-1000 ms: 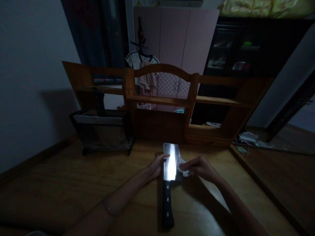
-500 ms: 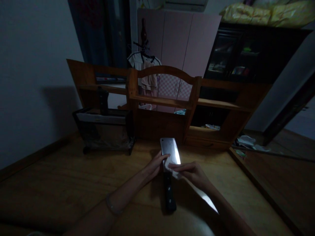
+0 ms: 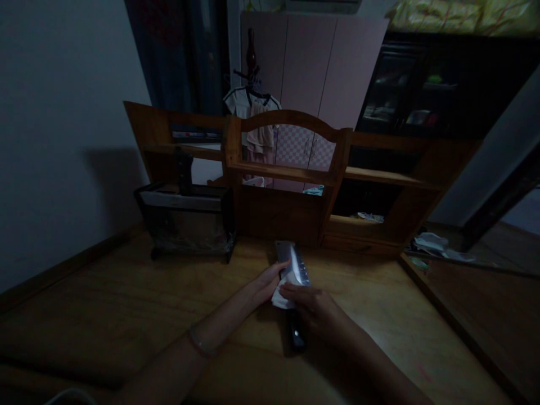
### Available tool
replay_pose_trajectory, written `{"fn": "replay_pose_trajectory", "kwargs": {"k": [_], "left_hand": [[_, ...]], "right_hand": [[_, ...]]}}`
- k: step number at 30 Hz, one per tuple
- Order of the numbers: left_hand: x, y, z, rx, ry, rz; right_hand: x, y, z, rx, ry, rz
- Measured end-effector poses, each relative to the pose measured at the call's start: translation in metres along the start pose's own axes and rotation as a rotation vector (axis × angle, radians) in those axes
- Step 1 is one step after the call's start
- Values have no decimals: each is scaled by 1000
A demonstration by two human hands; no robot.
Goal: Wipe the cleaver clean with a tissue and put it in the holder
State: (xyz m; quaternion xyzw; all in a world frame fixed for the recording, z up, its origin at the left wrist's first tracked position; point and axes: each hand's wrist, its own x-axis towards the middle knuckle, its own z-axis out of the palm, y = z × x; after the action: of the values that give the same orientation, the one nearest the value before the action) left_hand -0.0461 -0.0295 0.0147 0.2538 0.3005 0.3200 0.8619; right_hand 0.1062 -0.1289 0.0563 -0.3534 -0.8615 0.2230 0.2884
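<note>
Slanting inward, the left hand grips the cleaver; the right hand holds white tissue against it.

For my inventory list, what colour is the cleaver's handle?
The cleaver's handle is black; it shows best in the head view.

The cleaver is over the table, the left hand at its left edge, the right hand at its right, the cloth on the blade's near end. Behind, left, the rack stands before the shelf. Beyond the shelf are the wardrobe and, right of it, the cabinet, with bags on top.
</note>
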Motion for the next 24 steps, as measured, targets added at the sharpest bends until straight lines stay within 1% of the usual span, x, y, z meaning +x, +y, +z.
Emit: {"fn": "replay_pose_trajectory", "kwargs": {"k": [4,7,9,12,15,18,24], "left_hand": [[-1,0,4,-61,22,-4],[1,-1,5,-83,40,28],[2,-1,5,-79,63,64],[3,-2,3,-69,87,81],[0,-1,1,-39,78,57],[-4,0,3,-23,63,50],[-9,2,8,-99,-5,88]], "right_hand": [[0,-5,-9,12,19,32],[1,-8,-13,27,21,47],[2,-9,-13,45,4,19],[0,-11,-13,89,-29,-51],[-3,-13,-15,166,-107,-52],[-7,-15,-20,290,-202,12],[-12,-17,-29,534,-354,145]]}}
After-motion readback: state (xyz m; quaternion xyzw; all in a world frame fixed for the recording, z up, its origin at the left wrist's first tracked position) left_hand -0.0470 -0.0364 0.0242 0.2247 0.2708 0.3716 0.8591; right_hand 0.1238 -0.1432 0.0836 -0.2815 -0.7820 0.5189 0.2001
